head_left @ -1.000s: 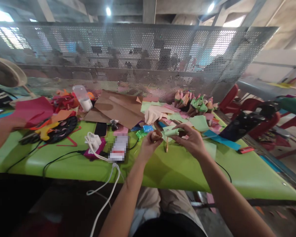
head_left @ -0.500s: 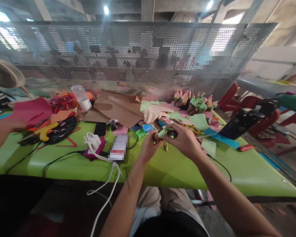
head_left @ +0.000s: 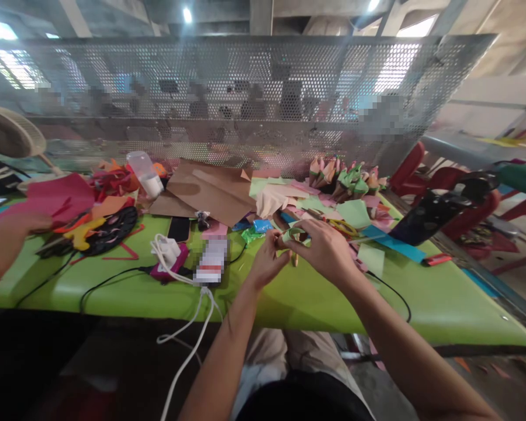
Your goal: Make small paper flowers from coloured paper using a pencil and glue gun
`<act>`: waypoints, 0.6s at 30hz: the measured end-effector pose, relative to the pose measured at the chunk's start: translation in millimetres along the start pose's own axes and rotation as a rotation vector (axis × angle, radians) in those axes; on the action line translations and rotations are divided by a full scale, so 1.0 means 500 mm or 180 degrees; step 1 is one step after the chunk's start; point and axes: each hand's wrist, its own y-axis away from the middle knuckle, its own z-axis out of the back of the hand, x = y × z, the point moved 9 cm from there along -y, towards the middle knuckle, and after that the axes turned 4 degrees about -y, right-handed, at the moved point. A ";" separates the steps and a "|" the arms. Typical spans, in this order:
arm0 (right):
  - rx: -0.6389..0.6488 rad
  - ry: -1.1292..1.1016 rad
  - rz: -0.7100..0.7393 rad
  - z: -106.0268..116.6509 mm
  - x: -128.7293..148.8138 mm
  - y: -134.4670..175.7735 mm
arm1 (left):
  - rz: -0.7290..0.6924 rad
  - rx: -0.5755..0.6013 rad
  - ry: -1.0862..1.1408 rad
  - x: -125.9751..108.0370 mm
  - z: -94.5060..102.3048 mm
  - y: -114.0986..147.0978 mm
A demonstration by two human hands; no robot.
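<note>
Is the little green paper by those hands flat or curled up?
Curled up: the green paper shows a rounded, bent edge between the left hand and the right hand.

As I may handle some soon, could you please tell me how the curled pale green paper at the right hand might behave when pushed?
The pale green paper looks thin, so it is probably light. Its curl at the right hand suggests it bends easily, so a hard push would likely crease it.
</note>
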 end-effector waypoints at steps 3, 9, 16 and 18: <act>-0.0107 0.0157 0.0007 0.000 0.001 0.002 | 0.0027 0.0028 0.0245 -0.001 0.000 -0.001; -0.0225 0.0324 0.0234 -0.005 0.007 0.012 | 0.0062 0.0022 0.0511 -0.001 0.003 -0.001; 0.0073 0.0487 0.0388 -0.037 0.027 0.017 | -0.0042 -0.0098 0.0236 -0.008 0.010 0.002; 0.0118 0.0526 0.0413 -0.041 0.035 0.016 | -0.0005 -0.0117 0.0216 -0.009 0.011 0.002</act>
